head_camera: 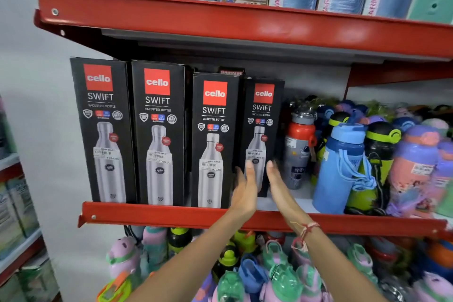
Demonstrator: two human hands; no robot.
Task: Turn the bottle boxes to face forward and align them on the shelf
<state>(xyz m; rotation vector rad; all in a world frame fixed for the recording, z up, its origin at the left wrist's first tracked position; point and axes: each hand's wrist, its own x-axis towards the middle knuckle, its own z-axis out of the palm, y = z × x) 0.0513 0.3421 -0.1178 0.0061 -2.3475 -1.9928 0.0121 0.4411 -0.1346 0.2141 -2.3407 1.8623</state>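
Note:
Several black Cello Swift bottle boxes stand in a row on the red shelf (157,213), all with their printed fronts facing me. The leftmost box (103,130), the second box (159,132) and the third box (214,140) stand near the shelf's front lip. The fourth box (262,117) is smaller and sits further back. My left hand (245,186) and my right hand (277,179) are flat with fingers extended, one on each side of the fourth box's lower part. Neither hand grips it. Another dark box (231,71) peeks out behind the row.
Loose water bottles crowd the shelf to the right: a red-and-grey bottle (299,147) close to the fourth box, then a blue bottle (340,169). The red upper shelf (245,27) overhangs the boxes. More bottles (269,270) fill the shelf below.

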